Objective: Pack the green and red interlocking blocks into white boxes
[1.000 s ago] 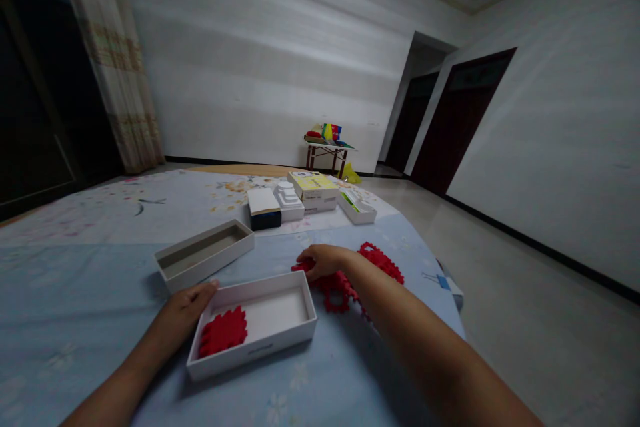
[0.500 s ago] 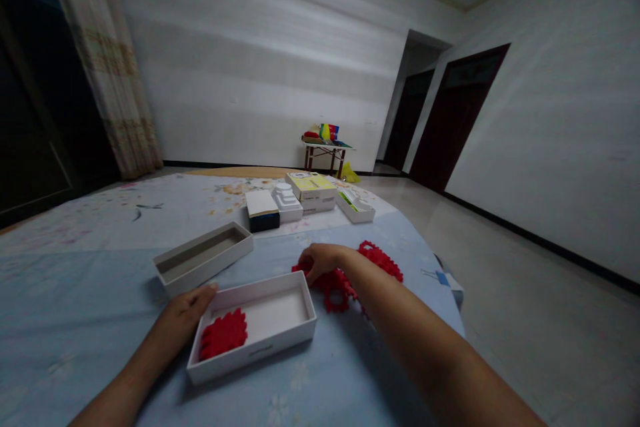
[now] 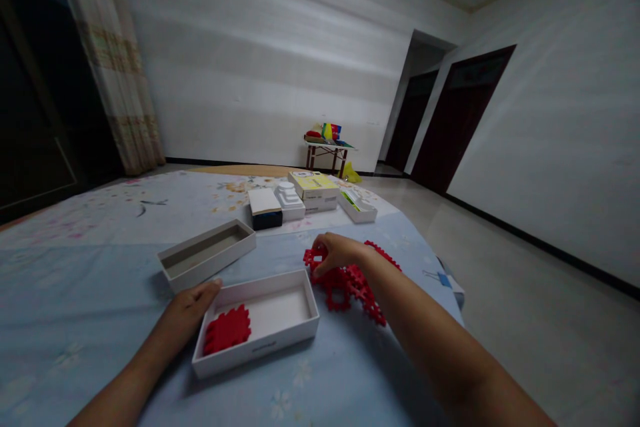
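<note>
A shallow white box (image 3: 280,340) lies on the pale blue cloth in front of me. Several red interlocking pieces (image 3: 227,332) are stacked in its left end. My left hand (image 3: 187,310) rests against the box's left rim, fingers curled on the edge. A pile of loose red pieces (image 3: 350,283) lies to the right of the box. My right hand (image 3: 335,252) is raised a little above that pile, pinching one red piece (image 3: 314,257) between its fingers.
A grey-lined empty box lid (image 3: 207,255) sits behind the white box. Farther back lie a dark box with white top (image 3: 265,208), a white moulded insert (image 3: 289,200), a yellow-topped box (image 3: 314,190) and a small open tray (image 3: 357,207). The cloth's edge drops off at right.
My right hand was flat on the red pile; it has closed on one piece and lifted it slightly. My left hand stays on the box rim.
</note>
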A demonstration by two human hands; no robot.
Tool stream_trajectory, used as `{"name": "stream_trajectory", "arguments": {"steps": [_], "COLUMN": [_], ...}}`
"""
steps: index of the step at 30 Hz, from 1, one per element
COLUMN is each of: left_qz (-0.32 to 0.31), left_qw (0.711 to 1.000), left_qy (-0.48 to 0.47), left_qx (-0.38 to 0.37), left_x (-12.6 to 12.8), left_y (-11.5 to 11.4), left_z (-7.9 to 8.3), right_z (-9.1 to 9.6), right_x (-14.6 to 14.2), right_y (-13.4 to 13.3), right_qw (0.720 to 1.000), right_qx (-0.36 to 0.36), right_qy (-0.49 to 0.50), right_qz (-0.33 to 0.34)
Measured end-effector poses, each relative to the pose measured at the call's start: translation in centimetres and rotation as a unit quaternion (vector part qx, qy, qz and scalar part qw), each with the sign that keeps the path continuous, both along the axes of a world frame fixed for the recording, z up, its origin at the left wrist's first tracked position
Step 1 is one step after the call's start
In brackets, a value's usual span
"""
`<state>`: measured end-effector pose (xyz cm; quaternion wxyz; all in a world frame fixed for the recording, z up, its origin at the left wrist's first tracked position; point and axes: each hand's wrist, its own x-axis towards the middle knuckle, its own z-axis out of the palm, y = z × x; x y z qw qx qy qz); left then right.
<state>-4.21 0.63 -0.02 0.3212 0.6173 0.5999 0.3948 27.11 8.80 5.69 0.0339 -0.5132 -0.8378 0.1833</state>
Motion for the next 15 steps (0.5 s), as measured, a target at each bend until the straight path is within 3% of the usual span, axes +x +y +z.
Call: {"name": "stream_trajectory", "arguments": {"steps": [4, 8, 12, 15], "left_qz": [0.001, -0.003, -0.009, -0.013], "left_qw": [1.000, 0.999, 0.999, 0.999], "left_qy": [-0.017, -0.027, -0.033, -0.041], "left_qx": [0.009, 0.016, 0.017, 0.018], "left_x": [0.2, 0.6, 0.8, 0.8], "left_y": [-0.2, -0.8, -0.9, -0.9], "left_z": [0.1, 0.4, 0.4, 0.3], "right_z": [-0.9, -1.0, 1.1, 3.2], "right_x": [-0.1, -0.2, -0.5, -2.2], "right_y": [-0.8, -1.2, -2.2, -4.3], "right_qw": [0.995, 0.996, 0.997, 0.987], "right_qx": [-0.032, -0.007, 0.076, 0.115], "right_qy": [-0.089, -0.094, 0.002, 0.109], "right_qz": [0.009, -0.008, -0.030, 0.014]}}
